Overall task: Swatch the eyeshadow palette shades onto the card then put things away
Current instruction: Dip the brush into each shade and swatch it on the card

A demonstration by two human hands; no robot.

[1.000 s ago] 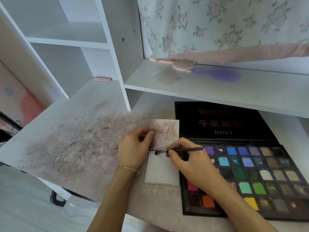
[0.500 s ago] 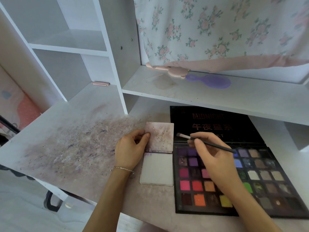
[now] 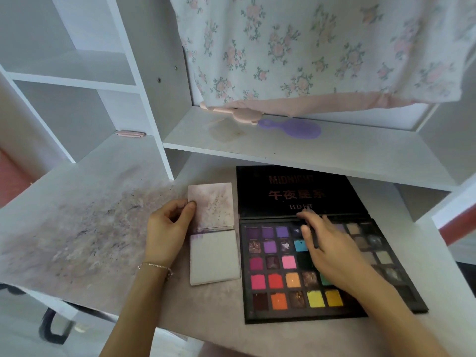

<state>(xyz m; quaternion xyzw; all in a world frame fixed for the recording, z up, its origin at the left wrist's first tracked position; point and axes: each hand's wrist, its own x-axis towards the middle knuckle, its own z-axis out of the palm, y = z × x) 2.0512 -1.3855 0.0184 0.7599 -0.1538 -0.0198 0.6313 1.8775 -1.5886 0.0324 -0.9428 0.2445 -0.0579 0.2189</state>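
On the desk (image 3: 77,202) the card (image 3: 213,235) lies just left of the palette (image 3: 304,274), nearly touching it. The palette's lid (image 3: 291,191) lies open behind its pans, reaching back under the shelf (image 3: 309,148). The left hand (image 3: 167,233) rests at the card's left edge — thumb on it; the right hand (image 3: 332,251) is over the palette's middle, a brush (image 3: 313,234) in its fingers. On the shelf, a comb (image 3: 239,114) lies left of a hairbrush (image 3: 293,127) — a cloth (image 3: 309,52) hangs behind them.
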